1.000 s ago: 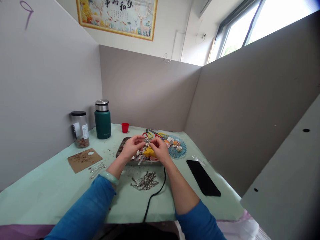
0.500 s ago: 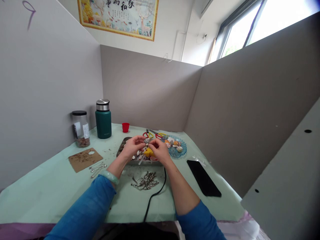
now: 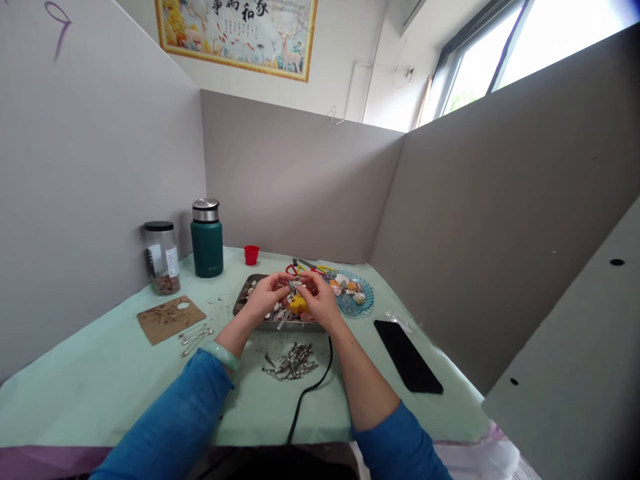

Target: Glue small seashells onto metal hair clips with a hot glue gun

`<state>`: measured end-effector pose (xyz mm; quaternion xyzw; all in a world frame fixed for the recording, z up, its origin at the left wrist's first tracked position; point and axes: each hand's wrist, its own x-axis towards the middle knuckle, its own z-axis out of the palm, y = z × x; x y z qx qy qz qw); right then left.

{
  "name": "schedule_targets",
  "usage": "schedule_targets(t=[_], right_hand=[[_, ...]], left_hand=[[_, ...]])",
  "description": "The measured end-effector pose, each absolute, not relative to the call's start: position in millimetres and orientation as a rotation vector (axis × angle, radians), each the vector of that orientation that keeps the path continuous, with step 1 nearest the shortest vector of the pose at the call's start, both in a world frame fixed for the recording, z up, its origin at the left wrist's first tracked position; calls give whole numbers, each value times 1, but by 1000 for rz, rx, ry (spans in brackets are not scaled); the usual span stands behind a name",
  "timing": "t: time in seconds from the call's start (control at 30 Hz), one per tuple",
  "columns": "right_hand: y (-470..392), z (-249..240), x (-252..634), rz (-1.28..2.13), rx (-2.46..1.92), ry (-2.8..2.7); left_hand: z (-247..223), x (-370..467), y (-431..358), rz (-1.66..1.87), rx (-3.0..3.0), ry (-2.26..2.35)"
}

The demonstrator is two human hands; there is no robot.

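Over a metal tray of shells, my left hand and my right hand meet around a small grey-and-white shell. The fingertips of both hands pinch it from either side. Just below the shell is a yellow glue gun, its body partly hidden by my right hand and its black cord trailing to the table's front edge. In front of the tray lies a pile of small metal clips.
A blue glass plate with shells stands right of the tray, pliers behind. At right lies a black phone-like slab. Leftward are a brown board, metal pins, jar, green bottle and red cup.
The shell has turned and sits slightly lower between my fingers. My right fingers have shifted up and inward over it. The rest looks the same.
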<state>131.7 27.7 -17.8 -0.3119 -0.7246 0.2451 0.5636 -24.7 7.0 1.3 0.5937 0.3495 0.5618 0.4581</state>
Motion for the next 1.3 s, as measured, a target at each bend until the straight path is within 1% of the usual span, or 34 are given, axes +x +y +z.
schedule_targets(t=[0.2,0.4,0.7,0.97,1.13,1.3], right_hand=[[29,-18,133,501,-724,-1746],[28,-16,133,460,-719,-1713],[24,-15,132,466,-683,-1758],[23,-13,133,396,-670,-1825],[26,-17,132,395,-698,-1842],[29,-20,133,353,-764,-1799]], left_hand=[[0,-24,9,1428,1439,864],[0,-24,10,1384,1463,947],[0,-26,11,1383,1332,866],[-4,-29,14,1333,1324,854],[-5,-29,15,1310,1293,858],[-2,-28,12,1363,1291,884]])
